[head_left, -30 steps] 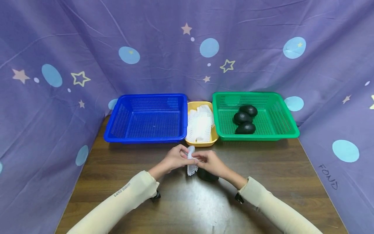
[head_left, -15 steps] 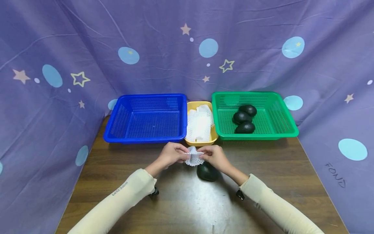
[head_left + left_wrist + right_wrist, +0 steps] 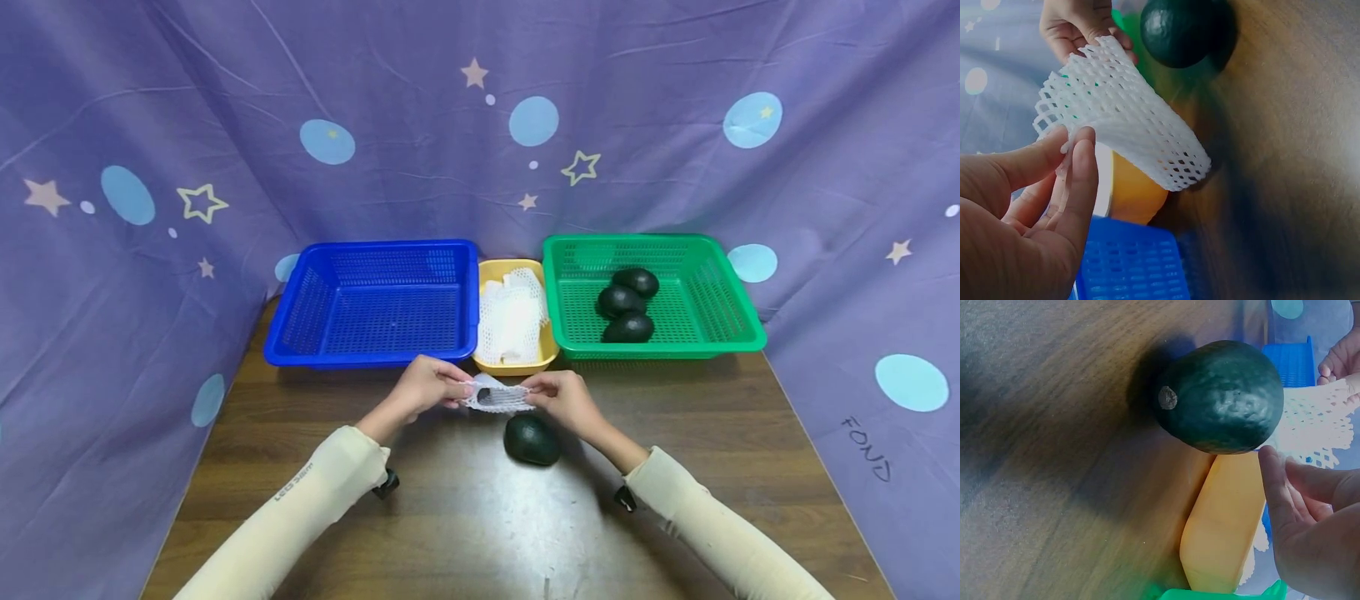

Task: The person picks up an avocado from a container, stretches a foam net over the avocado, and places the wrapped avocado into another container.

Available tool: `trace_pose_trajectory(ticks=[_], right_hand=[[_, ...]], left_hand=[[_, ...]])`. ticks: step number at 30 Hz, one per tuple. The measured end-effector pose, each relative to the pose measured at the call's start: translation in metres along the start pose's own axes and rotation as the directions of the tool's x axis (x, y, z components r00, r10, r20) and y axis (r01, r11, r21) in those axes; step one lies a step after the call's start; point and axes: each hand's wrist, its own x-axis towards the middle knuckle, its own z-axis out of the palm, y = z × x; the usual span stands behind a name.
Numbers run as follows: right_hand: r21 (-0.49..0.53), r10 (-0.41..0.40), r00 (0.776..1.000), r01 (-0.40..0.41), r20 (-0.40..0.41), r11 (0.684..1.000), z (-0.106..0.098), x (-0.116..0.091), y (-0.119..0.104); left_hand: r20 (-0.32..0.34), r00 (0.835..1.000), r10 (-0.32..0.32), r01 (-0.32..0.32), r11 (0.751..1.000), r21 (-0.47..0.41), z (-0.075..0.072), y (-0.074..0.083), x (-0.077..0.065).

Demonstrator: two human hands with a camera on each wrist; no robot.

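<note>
A white foam net sleeve (image 3: 501,398) is stretched wide between both hands, just in front of the yellow tray. My left hand (image 3: 426,388) pinches one side of its rim between thumb and fingers; my right hand (image 3: 564,403) pinches the opposite side. In the left wrist view the net (image 3: 1122,112) spreads out as an opened tube, its mesh showing clearly. A dark green avocado (image 3: 532,440) lies on the table just below the sleeve, near the right hand. Its stem end shows in the right wrist view, where the avocado (image 3: 1222,397) overlaps part of the net.
A blue basket (image 3: 375,362) stands at the back left. Beside it is a yellow tray (image 3: 517,367) heaped with white foam nets (image 3: 513,317). The green basket (image 3: 660,352) at the back right holds 3 avocados (image 3: 628,327). A purple curtain (image 3: 420,167) surrounds the table.
My hands have drawn apart sideways, pulling the foam net's rim from a narrow, upright shape to a wide opening. The avocado on the table, earlier partly covered by the right hand, now shows fully.
</note>
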Motion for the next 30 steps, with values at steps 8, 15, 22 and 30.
trace_pose_trajectory(ticks=[8,15,22,30], right_hand=[[0.115,-0.017,0.997,0.009,0.075,0.993,0.002,0.000,-0.004],[0.006,-0.183,0.977,0.184,0.109,0.983,0.001,0.002,-0.015],[-0.363,-0.318,0.941,0.339,0.120,0.868,-0.002,0.008,-0.029],[-0.226,-0.176,0.982,0.186,0.061,0.956,-0.002,0.013,-0.033]], left_hand=[[0.030,1.000,0.004,-0.005,1.000,0.025,0.017,-0.008,0.008],[0.022,1.000,-0.002,0.001,0.999,0.034,0.029,-0.003,0.011],[0.010,1.000,-0.011,0.010,0.997,0.078,0.037,0.001,0.015],[0.085,0.996,-0.002,-0.017,0.975,0.221,0.030,0.009,0.009]])
